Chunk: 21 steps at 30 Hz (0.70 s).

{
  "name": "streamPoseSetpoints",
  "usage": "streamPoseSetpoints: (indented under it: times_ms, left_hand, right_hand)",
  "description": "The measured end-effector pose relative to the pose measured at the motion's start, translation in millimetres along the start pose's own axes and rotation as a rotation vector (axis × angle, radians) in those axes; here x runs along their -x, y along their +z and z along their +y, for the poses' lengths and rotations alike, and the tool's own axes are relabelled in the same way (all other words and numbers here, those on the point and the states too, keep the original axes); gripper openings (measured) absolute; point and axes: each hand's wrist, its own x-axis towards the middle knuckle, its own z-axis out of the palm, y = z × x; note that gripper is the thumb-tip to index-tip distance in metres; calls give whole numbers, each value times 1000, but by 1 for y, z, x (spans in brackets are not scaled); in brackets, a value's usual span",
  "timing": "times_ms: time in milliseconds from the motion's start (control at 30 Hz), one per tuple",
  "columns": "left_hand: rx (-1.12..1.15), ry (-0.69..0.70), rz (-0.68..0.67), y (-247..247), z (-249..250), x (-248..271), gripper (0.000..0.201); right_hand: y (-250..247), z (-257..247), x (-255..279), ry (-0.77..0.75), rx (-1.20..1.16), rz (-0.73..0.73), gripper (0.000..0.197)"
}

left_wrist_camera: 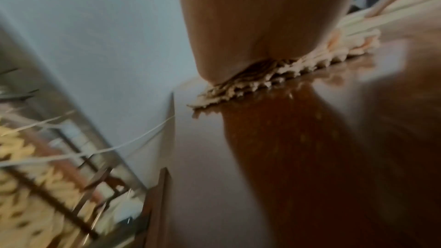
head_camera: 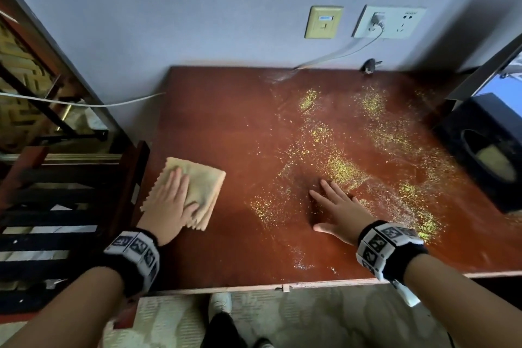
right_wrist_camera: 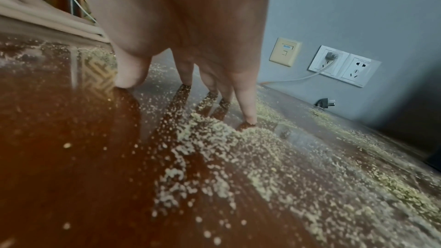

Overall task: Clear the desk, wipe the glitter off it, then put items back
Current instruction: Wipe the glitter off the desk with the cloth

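Still strewn with yellow-green glitter [head_camera: 344, 169] across the glossy reddish-brown wooden surface [head_camera: 226, 121]; folded beige cloth [head_camera: 203, 186] pressed under flat left hand [head_camera: 166, 206], right hand [head_camera: 339, 209] spread among flecks. Risks smearing glitter leftward or off the edge.

The counter [head_camera: 226, 121] lies open across its middle and upper left of the frame; a black box [head_camera: 485, 150] blocks the right edge, a plug [head_camera: 368, 65] and cable [head_camera: 333, 54] sit at the back wall, a dark rack [head_camera: 56, 206] borders the left
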Motion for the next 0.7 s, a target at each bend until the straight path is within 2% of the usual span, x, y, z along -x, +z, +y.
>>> streamPoseSetpoints:
  times_ms: [67,100,133,167,200,267,300,367,433,500,633,700]
  left_hand:
    - [90,-263,-53,-5,12,-25,71]
    - [136,-327,-85,-11,19,-37,71]
    - [152,-321,-82,-16,28,-46,70]
    - [152,-216,-54,-20,37,-52,69]
    - [114,-30,-4,-20,48,-54,69]
    - [-8,437,37,-13,82,-33,66]
    - [-73,624,29,-10,98,-12,66]
    - [-154,861,-22,-7,120,35,65]
    - [-172,974,-73,-5,120,62,62]
    - [-135,931,-36,-5,110,61,65]
    - [-81,533,-118,-13,78,23,79]
    - [-41,384,-97,-14,64,7,81]
  right_hand:
    - [1,1,0,-6,9,3,82]
    - [0,2,-1,-12,18,5,83]
    - [1,3,0,-18,28,-1,83]
    - [0,4,0,-24,37,-4,83]
    - [-1,5,1,-28,44,-6,82]
    - [-4,5,2,-40,40,-21,78]
    - [-6,5,2,-45,20,-26,75]
    - [-12,6,3,-47,-44,-38,69]
    - [-18,9,3,-51,-93,-41,64]
    - [-22,11,2,-57,-127,-50,63]
    - [-25,12,2,-61,-120,-46,61]
    - [-24,11,2,-55,-104,-43,60]
